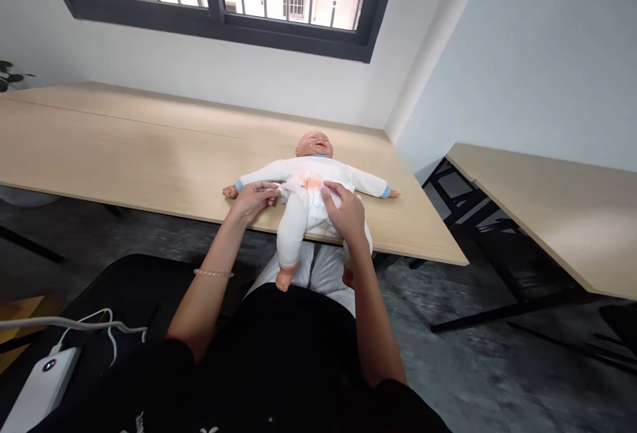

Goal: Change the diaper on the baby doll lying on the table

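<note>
Baby doll (pixel 309 171) in white sleepsuit (pixel 298 176) with orange stain (pixel 312 184), on its back at the near edge of the table (pixel 149 144). Left hand (pixel 253 199): fingers (pixel 266 189) narrow, pinching the sleepsuit. Right hand (pixel 346 213): fingers (pixel 331 193) spread on the doll's front.

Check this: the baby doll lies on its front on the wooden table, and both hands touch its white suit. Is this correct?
No: the head view shows the baby doll lying on its back, not its front. The rest stands: the wooden table, and the left hand and right hand touching its white suit.
</note>
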`<state>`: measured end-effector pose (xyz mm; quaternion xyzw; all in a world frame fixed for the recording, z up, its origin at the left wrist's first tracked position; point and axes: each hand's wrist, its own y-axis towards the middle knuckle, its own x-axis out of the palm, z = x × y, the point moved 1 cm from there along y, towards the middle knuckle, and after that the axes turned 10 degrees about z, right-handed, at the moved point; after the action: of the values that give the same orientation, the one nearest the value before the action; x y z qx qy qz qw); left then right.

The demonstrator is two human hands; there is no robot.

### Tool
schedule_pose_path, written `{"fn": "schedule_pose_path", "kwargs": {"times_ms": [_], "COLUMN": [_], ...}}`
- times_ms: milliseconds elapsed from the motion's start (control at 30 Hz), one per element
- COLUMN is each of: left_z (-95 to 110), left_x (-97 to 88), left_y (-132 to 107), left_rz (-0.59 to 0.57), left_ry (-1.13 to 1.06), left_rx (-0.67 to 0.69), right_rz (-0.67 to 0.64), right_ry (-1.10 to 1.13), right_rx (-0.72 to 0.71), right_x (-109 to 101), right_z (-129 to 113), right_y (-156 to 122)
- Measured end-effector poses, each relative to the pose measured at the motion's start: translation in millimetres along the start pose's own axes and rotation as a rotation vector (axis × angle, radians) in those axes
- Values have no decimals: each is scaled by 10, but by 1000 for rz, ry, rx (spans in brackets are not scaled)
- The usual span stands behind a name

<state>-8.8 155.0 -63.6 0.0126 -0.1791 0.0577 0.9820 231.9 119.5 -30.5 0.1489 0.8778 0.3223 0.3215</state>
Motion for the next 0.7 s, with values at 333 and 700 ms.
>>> {"fn": "schedule_pose_path", "kwargs": {"times_ms": [333,700], "left_z": [41,17], "left_x": [-27,15], "left_y": [-1,56], "left_rz": [81,245], "left_ry": [-3,-143], "left_rx": [64,155], "right_rz": [-210,-536], "right_ry": [-217,-438], "right_rx": [-216,-349], "right_x": [214,933], "right_z": [-597,-966], "right_y": [267,399]}}
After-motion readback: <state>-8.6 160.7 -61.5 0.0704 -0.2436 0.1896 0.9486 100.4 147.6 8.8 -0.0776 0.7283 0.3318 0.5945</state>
